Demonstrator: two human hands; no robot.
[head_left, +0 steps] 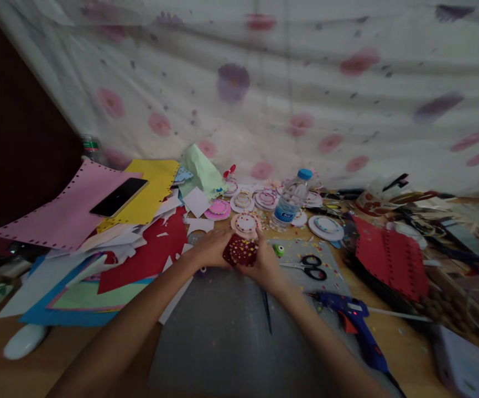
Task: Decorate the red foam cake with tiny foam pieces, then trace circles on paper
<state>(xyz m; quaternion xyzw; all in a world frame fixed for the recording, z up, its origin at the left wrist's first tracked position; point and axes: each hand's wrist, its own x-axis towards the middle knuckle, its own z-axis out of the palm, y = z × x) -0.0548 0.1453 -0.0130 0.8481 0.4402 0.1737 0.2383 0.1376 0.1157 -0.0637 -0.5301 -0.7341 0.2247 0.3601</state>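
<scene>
Between my two hands is a dark red piece (240, 250) dotted with small yellow and pale star-like bits. My left hand (215, 249) grips its left edge and my right hand (263, 258) its right edge; both hands have their fingers closed on it. Right behind it shows a pale pink round paper craft (245, 223) with a ring of coloured dots; whether the two touch, I cannot tell. Under my hands lies a grey mat (223, 337). Close to my right hand are a green googly-eyed piece (279, 250), black-handled scissors (313, 267) and dark tweezers (266, 312).
A blue glue gun (358, 315) lies on the right, near red punched paper (391, 257). A water bottle (291, 202) stands behind, among several round paper crafts (326, 226). Coloured paper sheets (69, 204) with a phone (119, 197) on top fill the left. A floral curtain (231, 110) hangs behind.
</scene>
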